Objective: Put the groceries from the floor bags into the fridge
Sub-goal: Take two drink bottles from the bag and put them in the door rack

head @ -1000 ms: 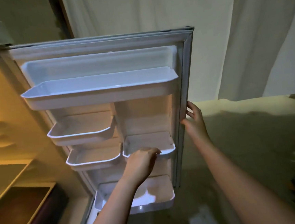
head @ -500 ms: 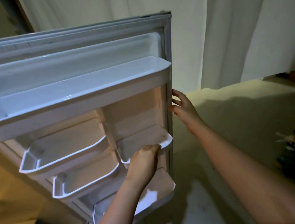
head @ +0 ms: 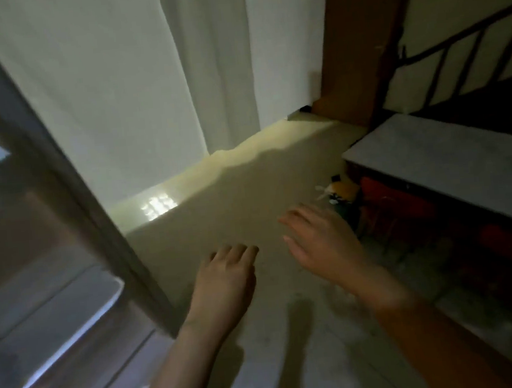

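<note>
White fridge door (head: 49, 212) stands open at left, blurred. Your left hand (head: 225, 280) and right hand (head: 320, 240) hover empty over bare floor (head: 233, 202), fingers loosely spread. Groceries (head: 341, 195) lie dim beyond, beside the grey table (head: 447, 164).

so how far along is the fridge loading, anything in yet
Done: the fridge door stands open, and the blurred door shelf shows nothing on it. In hand: nothing; the left hand and right hand are empty above the floor. Left: fetching the groceries by the bench.
</note>
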